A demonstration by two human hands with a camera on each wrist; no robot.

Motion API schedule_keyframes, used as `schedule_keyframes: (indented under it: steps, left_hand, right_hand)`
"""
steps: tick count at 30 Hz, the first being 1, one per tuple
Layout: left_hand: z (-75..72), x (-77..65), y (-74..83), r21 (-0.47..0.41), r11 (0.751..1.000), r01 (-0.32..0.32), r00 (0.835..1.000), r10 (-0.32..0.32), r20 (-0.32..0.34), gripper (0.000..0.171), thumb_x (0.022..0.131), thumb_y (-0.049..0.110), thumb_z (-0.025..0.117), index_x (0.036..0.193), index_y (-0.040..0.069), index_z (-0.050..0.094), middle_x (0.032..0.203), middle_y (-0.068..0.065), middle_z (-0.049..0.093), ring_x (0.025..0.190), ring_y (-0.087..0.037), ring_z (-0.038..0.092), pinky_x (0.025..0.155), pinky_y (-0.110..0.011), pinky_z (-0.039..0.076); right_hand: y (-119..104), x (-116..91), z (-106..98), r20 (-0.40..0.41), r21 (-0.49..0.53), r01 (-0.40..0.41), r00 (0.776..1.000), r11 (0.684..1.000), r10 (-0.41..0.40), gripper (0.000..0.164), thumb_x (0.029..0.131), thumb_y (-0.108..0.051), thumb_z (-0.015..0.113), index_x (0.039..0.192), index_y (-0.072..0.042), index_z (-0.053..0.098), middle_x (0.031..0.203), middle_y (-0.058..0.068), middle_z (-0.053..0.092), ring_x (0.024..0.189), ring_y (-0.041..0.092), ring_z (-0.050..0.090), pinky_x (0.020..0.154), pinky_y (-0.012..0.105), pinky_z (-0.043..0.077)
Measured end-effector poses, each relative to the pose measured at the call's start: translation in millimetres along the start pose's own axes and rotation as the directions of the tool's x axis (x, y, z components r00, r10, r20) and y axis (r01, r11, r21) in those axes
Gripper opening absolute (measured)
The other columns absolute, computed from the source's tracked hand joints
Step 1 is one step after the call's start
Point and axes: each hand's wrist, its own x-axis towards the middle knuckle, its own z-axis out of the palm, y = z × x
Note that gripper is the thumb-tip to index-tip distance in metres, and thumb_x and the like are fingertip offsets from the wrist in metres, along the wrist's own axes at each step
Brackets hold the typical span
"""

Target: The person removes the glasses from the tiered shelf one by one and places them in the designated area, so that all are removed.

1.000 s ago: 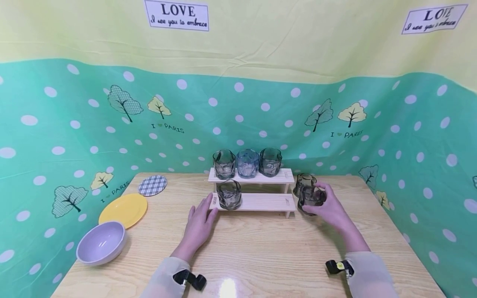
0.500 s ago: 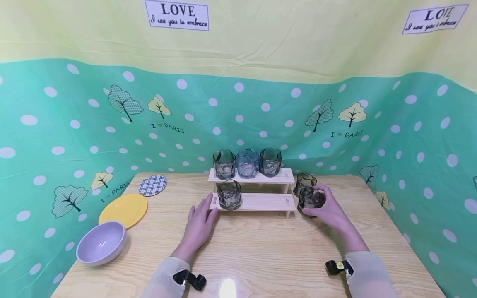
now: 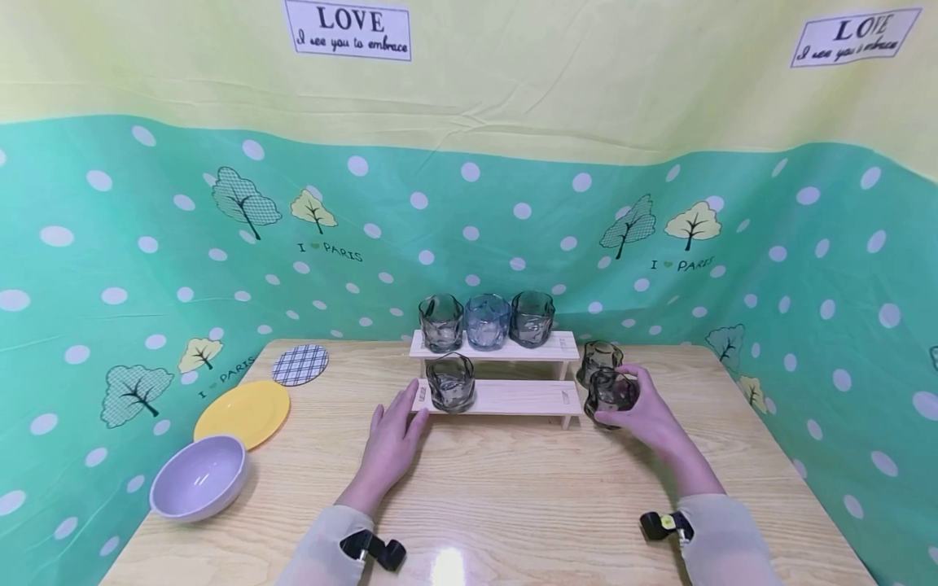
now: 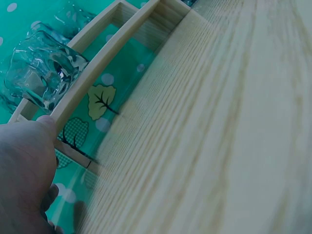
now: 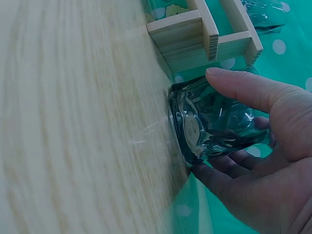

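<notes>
My right hand (image 3: 650, 417) holds a smoky grey, wavy-sided glass (image 3: 611, 397) upright beside the right end of the lower wooden shelf (image 3: 523, 397). In the right wrist view, thumb and fingers are curled around the glass (image 5: 214, 122), its base right at the tabletop. Just behind it stands another dark glass (image 3: 601, 356). My left hand (image 3: 390, 443) rests against the left end of the lower shelf, fingers fairly straight, the thumb (image 4: 46, 124) touching the front edge in the left wrist view. Close to those fingers, one grey glass (image 3: 450, 384) sits on that shelf.
On the upper shelf (image 3: 560, 346) stand a grey glass (image 3: 441, 324), a blue glass (image 3: 487, 322) and another grey glass (image 3: 532, 319). At left lie a checked round mat (image 3: 300, 365), a yellow plate (image 3: 242, 413) and a purple bowl (image 3: 199, 478). Patterned cloth (image 3: 469, 212) walls the table.
From one second to half a second ago, the glass in my right hand came down slightly toward the tabletop. Since then it has stayed put. My left hand has not moved.
</notes>
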Motion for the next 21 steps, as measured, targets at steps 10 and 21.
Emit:
schedule_keyframes:
  steps: [10,21]
  left_hand:
    - [-1.1,-0.4,1.7,-0.002,1.000,0.004,1.000,-0.004,0.005,0.063,0.119,0.030,0.054,0.174,0.007,0.033,0.173,-0.021,0.040,0.160,-0.044,0.036,0.133,-0.067,0.007]
    - [-0.4,-0.2,0.5,-0.006,1.000,-0.001,1.000,0.001,0.001,0.064,0.119,0.031,0.054,0.174,0.006,0.032,0.174,-0.018,0.039,0.160,-0.044,0.036,0.133,-0.068,0.006]
  right_hand:
    - [4.9,0.9,-0.3,0.013,-0.036,0.019,1.000,0.999,-0.018,0.116,0.089,-0.017,0.095,0.171,-0.009,0.013,0.167,0.047,0.023,0.149,0.069,0.032,0.120,0.083,0.026]
    - [-18.9,-11.9,-12.7,0.029,-0.097,0.060,0.998,0.993,-0.058,0.116,0.089,-0.027,0.095,0.173,-0.007,0.019,0.173,0.034,0.026,0.155,0.063,0.027,0.121,0.084,0.021]
